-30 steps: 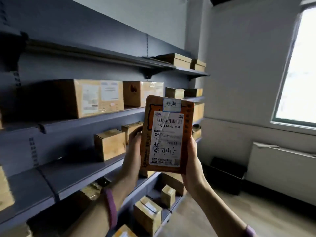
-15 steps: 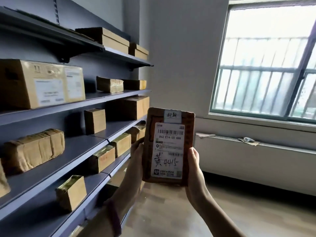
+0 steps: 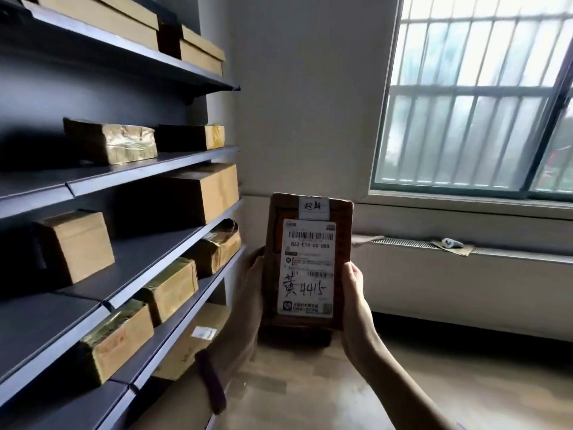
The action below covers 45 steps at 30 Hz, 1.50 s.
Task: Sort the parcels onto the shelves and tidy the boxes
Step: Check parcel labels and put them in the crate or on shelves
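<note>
While upright, label (image 3: 308,293) camera-ward: parcel (image 3: 310,262), long axis vertical, fingers of left hand (image 3: 248,293) and right hand (image 3: 356,305) clamped on its sides.

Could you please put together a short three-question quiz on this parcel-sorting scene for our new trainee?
1. True or false: the left hand and the right hand both hold the parcel, one on each side edge.
2. Multiple choice: the shelves with the cardboard boxes stand on the person's A) left, B) right, C) both sides.
3. Fill in: the handwritten digits on the parcel's white label read ____.

Key: 1 true; 2 A; 3 4415.
</note>
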Each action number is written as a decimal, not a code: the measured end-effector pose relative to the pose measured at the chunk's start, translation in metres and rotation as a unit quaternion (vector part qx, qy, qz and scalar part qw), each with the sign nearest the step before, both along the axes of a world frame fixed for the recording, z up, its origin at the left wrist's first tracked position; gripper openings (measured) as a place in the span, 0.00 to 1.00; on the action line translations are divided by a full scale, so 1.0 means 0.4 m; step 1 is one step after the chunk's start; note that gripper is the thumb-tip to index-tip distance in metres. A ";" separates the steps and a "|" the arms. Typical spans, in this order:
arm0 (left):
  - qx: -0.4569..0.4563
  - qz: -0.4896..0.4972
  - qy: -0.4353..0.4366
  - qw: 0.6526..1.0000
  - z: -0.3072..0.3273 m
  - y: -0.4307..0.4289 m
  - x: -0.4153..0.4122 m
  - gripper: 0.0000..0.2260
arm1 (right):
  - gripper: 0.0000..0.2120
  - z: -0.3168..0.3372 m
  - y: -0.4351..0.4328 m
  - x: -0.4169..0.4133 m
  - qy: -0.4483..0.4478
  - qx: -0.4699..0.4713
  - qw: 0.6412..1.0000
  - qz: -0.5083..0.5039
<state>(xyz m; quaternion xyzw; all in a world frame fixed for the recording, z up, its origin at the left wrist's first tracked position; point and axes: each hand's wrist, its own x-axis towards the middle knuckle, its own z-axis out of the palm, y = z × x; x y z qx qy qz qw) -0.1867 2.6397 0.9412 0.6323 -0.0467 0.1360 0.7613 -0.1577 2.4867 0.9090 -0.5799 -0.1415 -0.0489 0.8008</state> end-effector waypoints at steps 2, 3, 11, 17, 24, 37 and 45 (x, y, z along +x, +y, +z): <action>0.018 0.015 -0.007 1.000 -0.005 -0.018 0.099 0.25 | 0.38 -0.015 -0.006 0.131 0.013 -0.005 1.000 -0.005; 0.024 0.015 -0.002 1.000 -0.004 -0.029 0.164 0.26 | 0.38 -0.022 -0.009 0.201 0.017 -0.005 1.000 -0.001; 0.026 0.063 0.068 0.995 -0.061 -0.033 0.744 0.21 | 0.34 -0.048 -0.019 0.773 0.031 -0.041 0.999 0.008; 0.006 0.078 0.122 0.989 -0.123 0.012 1.098 0.21 | 0.43 -0.057 0.004 1.085 0.042 -0.062 0.997 0.019; 0.001 0.046 0.158 0.986 -0.218 0.083 1.441 0.23 | 0.45 -0.127 0.076 1.426 0.063 -0.068 0.995 0.022; 0.001 0.036 0.214 0.976 -0.414 0.248 2.061 0.21 | 0.39 -0.329 0.242 2.025 0.149 -0.112 0.982 -0.008; 0.034 -0.004 0.287 0.957 -0.610 0.292 2.321 0.22 | 0.28 -0.546 0.279 2.271 0.231 -0.121 0.965 -0.018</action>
